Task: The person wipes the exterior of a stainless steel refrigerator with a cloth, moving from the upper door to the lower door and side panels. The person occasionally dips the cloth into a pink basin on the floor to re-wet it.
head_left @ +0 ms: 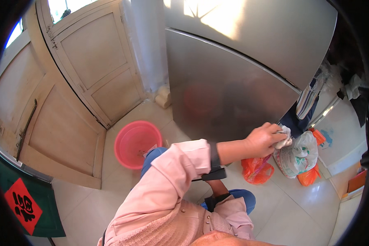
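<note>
My left hand (263,140) reaches across to the right, its fingers closed on a crumpled whitish cloth (283,137). The cloth is at the lower right edge of a grey metallic refrigerator (221,77); whether it touches the door I cannot tell. Just below the left forearm, part of my right hand (216,187) shows near my knee. Its fingers are hidden behind the left forearm and its dark strap. A white plastic bag (298,156) with printing and a red-orange plastic bag (256,172) are on the floor close to the left hand.
A pink plastic basin (138,144) sits on the tiled floor left of my knee. Wooden doors (92,52) line the left side. Cream-coloured rolls (163,97) lie by the refrigerator's left foot. Striped fabric (307,100) hangs along its right side.
</note>
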A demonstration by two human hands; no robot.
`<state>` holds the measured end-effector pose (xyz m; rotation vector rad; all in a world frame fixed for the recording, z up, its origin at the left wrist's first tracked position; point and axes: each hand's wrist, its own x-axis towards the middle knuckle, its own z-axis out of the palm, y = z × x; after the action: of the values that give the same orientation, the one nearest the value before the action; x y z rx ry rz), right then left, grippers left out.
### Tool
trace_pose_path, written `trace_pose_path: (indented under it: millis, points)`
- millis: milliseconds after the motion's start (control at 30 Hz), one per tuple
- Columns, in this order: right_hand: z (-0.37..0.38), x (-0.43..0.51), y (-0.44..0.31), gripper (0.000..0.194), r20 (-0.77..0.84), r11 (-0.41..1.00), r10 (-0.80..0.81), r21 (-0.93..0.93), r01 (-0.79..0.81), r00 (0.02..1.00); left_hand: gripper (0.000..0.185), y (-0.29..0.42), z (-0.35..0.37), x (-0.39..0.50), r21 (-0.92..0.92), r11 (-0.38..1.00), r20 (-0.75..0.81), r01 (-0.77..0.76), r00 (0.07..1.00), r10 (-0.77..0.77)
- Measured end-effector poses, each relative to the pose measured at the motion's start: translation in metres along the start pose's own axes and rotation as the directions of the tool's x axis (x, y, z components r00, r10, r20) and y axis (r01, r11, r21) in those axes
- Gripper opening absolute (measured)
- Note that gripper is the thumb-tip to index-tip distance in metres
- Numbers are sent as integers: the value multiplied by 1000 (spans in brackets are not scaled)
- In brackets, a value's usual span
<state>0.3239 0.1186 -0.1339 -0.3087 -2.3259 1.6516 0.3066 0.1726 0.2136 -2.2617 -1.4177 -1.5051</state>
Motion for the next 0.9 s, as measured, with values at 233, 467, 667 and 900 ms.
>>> trace_pose_path:
  millis: [233, 467, 667, 900]
  points:
    - [-15, -12, -87, 25, -60, 941, 247, -222, -254, 967, 52, -64, -108, -42, 139, 978, -508, 158, 859, -66]
    - [-10, 6, -130, 25, -59, 956, 204, -204, -212, 977, 59, -180, -237, -47, -253, 891, -834, 377, 383, -398]
    - [-14, 17, -127, 25, -45, 937, 288, -192, -291, 957, 62, -251, -289, -31, -201, 845, -805, 496, 407, -431]
    - [-14, 22, -123, 26, -15, 940, 296, -173, -294, 955, 61, -278, -248, -36, -109, 735, -793, 669, 387, -470]
